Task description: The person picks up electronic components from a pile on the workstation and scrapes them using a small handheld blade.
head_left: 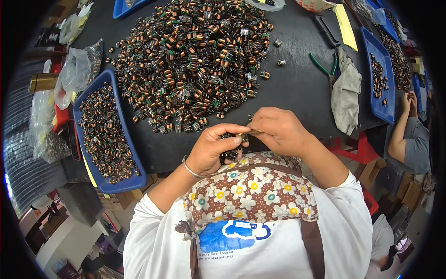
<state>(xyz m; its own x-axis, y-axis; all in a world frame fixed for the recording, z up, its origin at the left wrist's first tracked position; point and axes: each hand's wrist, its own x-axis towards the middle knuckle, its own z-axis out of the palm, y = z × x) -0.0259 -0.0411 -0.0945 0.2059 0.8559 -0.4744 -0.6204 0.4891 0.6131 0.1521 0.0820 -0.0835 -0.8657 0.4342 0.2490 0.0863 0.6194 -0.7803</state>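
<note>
Cupped near the bench's front edge, my left hand (206, 148) is closed around a clump of small copper-wound coils (228, 156) with metal pins. Its thumb and forefinger meet the fingertips of my right hand (282, 133). The right fingers are pinched together; whatever small piece lies between them is too hidden to name. Just beyond both hands rises a large heap of the same coils (186, 65), copper, black and green, on the dark bench (297, 88). A few loose coils (265, 75) lie to the right of the heap.
A blue tray (111, 188) of coils stands at the left, beside plastic bags (78, 69). To the right lie green-handled pliers (324, 67), a grey cloth (346, 95), a yellow sheet (345, 28) and another blue tray (383, 112). Another person's arm (403, 128) shows at far right.
</note>
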